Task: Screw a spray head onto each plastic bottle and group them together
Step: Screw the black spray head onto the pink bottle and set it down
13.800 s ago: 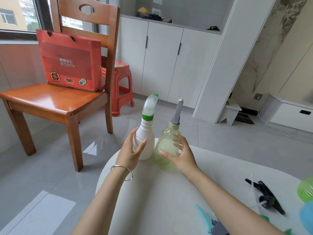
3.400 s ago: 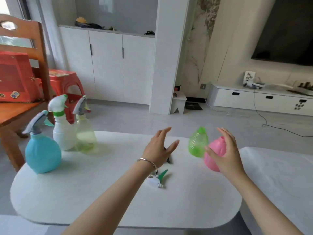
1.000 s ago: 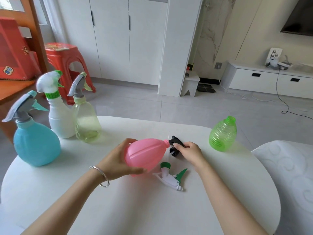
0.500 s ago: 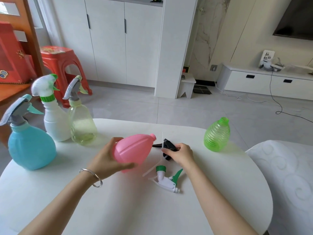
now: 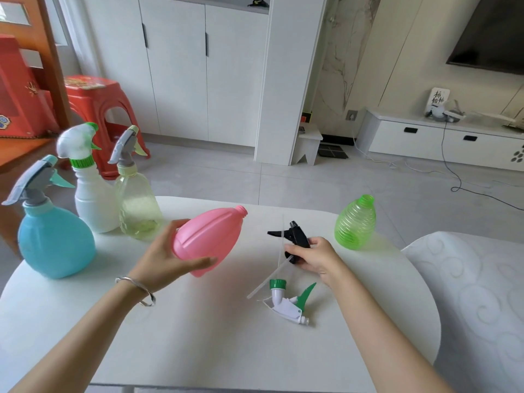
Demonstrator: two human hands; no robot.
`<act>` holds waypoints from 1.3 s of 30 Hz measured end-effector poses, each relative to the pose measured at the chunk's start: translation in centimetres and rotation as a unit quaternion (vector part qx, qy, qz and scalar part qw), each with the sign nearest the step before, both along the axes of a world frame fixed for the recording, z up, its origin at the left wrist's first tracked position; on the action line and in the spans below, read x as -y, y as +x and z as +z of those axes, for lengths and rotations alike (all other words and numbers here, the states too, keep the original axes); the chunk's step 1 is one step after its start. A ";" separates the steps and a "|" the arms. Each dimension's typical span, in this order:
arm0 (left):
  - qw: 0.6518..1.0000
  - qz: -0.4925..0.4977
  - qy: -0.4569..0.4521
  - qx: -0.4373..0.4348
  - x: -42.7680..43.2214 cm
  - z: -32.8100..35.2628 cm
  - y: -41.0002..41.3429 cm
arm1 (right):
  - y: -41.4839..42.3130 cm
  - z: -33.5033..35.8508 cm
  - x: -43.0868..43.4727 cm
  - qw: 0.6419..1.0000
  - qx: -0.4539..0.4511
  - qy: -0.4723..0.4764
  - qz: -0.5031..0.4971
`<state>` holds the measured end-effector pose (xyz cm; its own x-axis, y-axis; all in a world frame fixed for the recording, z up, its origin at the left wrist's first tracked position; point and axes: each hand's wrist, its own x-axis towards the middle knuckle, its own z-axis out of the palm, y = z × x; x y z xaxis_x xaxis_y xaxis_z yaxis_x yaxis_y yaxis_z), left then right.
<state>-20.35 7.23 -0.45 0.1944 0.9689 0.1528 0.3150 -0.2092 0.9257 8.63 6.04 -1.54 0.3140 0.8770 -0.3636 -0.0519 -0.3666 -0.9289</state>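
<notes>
Head view shows our left hand (image 5: 167, 260) wrapped around the light, rigid pink bottle (image 5: 208, 241), tilted above the table (image 5: 198, 344), while just right of it our right hand (image 5: 319, 258) pinches the black spray head (image 5: 295, 236).

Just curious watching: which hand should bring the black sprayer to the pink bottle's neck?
The right hand: it already grips the black spray head, while the left hand holds the pink bottle.

The right hand (image 5: 317, 258) covers the collar of the black spray head (image 5: 295, 239), so its grip there cannot be read. The left hand (image 5: 167, 259) hides the pink bottle's (image 5: 208, 241) base. The red box (image 5: 17, 89) and wooden chair (image 5: 34, 38) are cut off at the left edge.
</notes>
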 end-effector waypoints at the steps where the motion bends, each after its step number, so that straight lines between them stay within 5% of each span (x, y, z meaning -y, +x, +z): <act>1: 1.000 -0.001 -0.001 0.003 0.1 0.0 -0.1 | 0.2 0.4 0.3 1.000 -0.003 0.005 0.000; 10: 1.000 -0.011 -0.018 0.023 0.6 0.0 -0.4 | 1.4 3.4 2.4 0.991 -0.097 0.088 -0.039; 16: 0.998 -0.048 -0.036 0.030 1.5 0.2 -0.2 | 1.8 4.2 2.9 0.940 -0.229 0.218 -0.129; 24: 0.996 -0.072 -0.040 0.031 2.0 0.2 -0.4 | 1.6 4.3 3.4 0.937 -0.192 0.248 -0.151; 32: 0.986 -0.154 -0.063 0.002 2.6 0.0 0.0 | -1.3 4.1 4.3 0.971 -0.094 0.220 0.018; 39: 0.976 -0.158 -0.135 0.066 3.0 0.2 0.6 | -3.7 4.3 5.0 0.961 -0.063 0.236 0.130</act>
